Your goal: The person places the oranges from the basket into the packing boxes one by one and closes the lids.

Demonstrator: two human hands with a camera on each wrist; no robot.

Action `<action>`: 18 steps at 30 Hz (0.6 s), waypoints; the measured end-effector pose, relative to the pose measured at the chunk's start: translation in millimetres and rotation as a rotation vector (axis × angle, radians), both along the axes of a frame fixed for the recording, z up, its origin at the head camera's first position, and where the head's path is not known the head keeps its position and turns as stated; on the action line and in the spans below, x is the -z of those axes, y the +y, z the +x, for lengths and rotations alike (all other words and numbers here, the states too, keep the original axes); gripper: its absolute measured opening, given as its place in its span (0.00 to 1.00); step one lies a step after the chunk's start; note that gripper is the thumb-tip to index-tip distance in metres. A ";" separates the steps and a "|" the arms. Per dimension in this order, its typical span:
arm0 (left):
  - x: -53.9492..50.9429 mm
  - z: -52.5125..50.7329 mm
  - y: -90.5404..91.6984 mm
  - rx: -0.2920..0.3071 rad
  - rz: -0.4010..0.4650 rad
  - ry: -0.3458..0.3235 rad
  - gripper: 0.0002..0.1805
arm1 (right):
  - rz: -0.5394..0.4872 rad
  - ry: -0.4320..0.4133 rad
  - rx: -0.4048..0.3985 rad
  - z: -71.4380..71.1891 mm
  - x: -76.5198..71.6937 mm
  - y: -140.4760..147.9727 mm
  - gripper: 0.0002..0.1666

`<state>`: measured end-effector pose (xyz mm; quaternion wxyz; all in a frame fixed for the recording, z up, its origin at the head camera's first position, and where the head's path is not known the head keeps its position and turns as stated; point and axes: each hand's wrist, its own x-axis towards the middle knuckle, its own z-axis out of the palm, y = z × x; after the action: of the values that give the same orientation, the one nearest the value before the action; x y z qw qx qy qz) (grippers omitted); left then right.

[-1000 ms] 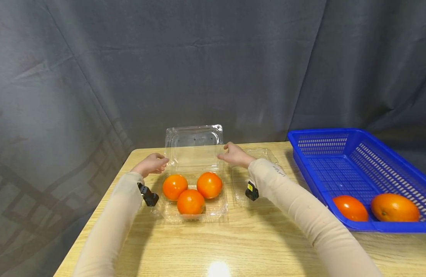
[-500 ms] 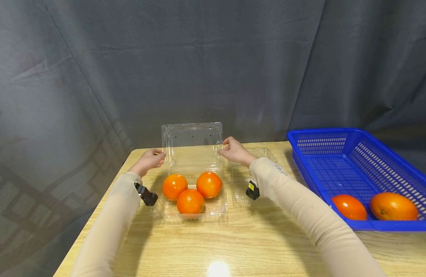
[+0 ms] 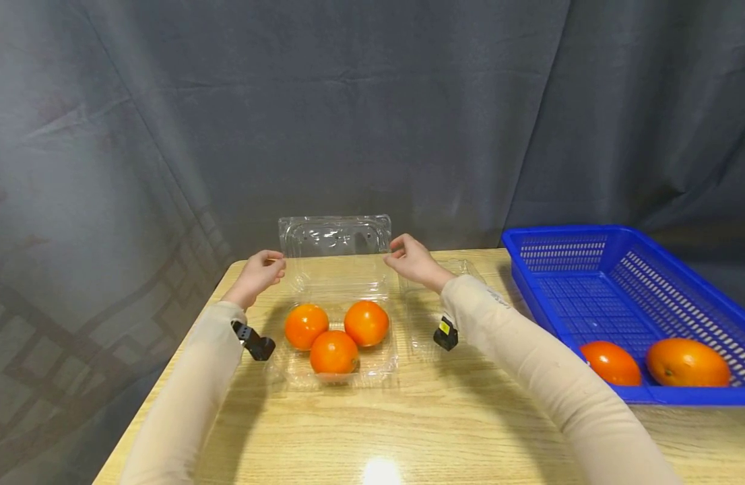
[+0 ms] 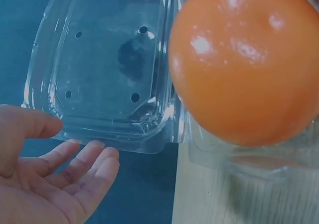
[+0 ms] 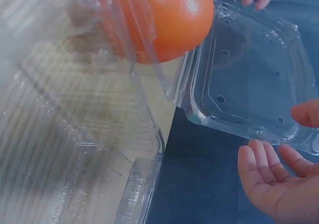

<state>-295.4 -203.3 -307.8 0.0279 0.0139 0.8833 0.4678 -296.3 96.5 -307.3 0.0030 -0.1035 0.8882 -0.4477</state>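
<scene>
right hand (image 3: 412, 261) at clear lid (image 3: 337, 259), contact unclear

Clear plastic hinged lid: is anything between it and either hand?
Nothing visible: the left hand and right hand are at opposite side edges of the lid. Three round orange fruits sit in front, not between.

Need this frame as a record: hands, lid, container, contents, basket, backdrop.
Left hand: at left edge of lid, thumb and fingertips apart; contact unclear
Right hand: at right edge of lid, thumb and fingertips apart; contact unclear
Lid: clear, vented, raised at the back
Container: clear, open, on wooden table
Contents: three oranges
Second clear container: right of the first
Blue basket: far right, two orange fruits at near end
Backdrop: dark curtain
</scene>
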 end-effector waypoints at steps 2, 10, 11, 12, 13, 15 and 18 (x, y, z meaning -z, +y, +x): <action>-1.3 1.5 -0.2 0.002 0.021 0.007 0.25 | -0.006 0.004 -0.007 2.8 -0.5 0.9 0.23; -6.6 5.7 -0.5 -0.006 0.081 0.044 0.25 | -0.030 0.048 -0.019 9.1 -3.8 1.8 0.20; -6.9 5.9 -0.3 -0.012 0.085 0.052 0.24 | -0.033 0.052 -0.018 9.4 -4.3 1.8 0.20; -7.1 6.4 0.2 -0.018 0.084 0.062 0.24 | -0.035 0.056 -0.017 9.7 -4.7 1.6 0.20; -7.3 6.5 0.2 -0.027 0.083 0.071 0.24 | -0.036 0.060 -0.018 10.0 -5.1 1.5 0.20; -7.7 7.3 1.0 -0.046 0.079 0.090 0.24 | -0.044 0.066 -0.020 10.7 -5.8 1.6 0.20; -8.8 8.3 1.8 -0.067 0.074 0.114 0.23 | -0.056 0.085 -0.021 11.3 -6.8 2.0 0.19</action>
<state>-287.1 -201.5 -298.9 -0.0387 0.0121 0.8655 0.4993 -285.0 98.5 -300.5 -0.0328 -0.1317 0.8736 -0.4674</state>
